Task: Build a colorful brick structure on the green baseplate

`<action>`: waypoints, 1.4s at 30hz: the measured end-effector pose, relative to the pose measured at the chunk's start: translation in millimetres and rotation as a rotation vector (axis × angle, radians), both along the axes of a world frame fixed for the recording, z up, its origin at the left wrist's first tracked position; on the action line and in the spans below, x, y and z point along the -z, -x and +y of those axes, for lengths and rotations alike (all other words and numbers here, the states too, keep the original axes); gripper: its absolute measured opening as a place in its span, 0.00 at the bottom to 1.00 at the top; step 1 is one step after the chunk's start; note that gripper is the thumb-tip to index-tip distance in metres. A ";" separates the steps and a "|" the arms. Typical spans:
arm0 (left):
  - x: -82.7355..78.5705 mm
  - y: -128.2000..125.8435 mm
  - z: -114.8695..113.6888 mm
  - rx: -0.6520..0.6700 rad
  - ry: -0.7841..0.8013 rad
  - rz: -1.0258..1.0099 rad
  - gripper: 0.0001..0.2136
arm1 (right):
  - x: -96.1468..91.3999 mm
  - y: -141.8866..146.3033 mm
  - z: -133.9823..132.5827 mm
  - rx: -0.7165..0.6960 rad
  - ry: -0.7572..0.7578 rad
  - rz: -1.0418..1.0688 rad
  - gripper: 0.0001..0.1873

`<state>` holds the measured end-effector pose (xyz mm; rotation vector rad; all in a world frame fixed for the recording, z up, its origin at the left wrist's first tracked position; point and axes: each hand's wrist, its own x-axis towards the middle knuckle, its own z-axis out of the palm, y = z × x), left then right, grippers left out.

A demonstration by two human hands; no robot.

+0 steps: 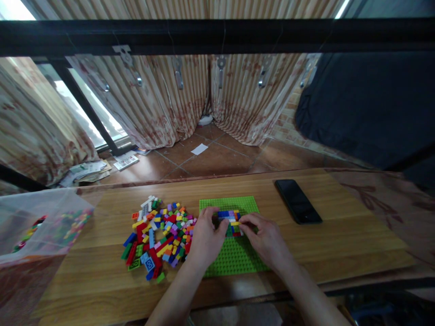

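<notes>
A green studded baseplate (234,258) lies on the wooden table, partly under my hands. On its upper half stands a small block of joined toy bricks (228,214) in blue, purple, orange, white, yellow, green and red. My left hand (207,235) grips the left side of these bricks, thumb at the near face and fingers curled behind. At their right side, my right hand (267,237) is closed in a pinch, thumb and forefinger at a yellow brick (235,223). The fingers partly hide the bricks, so their exact contact is hard to see.
Left of the baseplate spreads a pile of loose coloured bricks (151,237). A translucent bin (50,199) holding more bricks stands at the table's left end. A black phone (298,201) lies to the right on the wooden table (343,235). Curtains hang beyond.
</notes>
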<state>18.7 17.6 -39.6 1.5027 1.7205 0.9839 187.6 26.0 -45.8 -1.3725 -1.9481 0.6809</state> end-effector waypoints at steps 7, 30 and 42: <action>3.5 -9.9 1.7 -0.044 -0.030 0.070 0.17 | -0.9 1.7 0.2 0.000 -0.005 0.046 0.07; 3.6 -13.7 6.0 -0.078 0.048 0.006 0.14 | 15.5 -3.6 15.2 0.168 0.273 0.309 0.10; -3.7 9.4 7.9 -0.079 0.006 -0.251 0.12 | -2.2 -6.3 13.3 0.319 0.217 0.502 0.18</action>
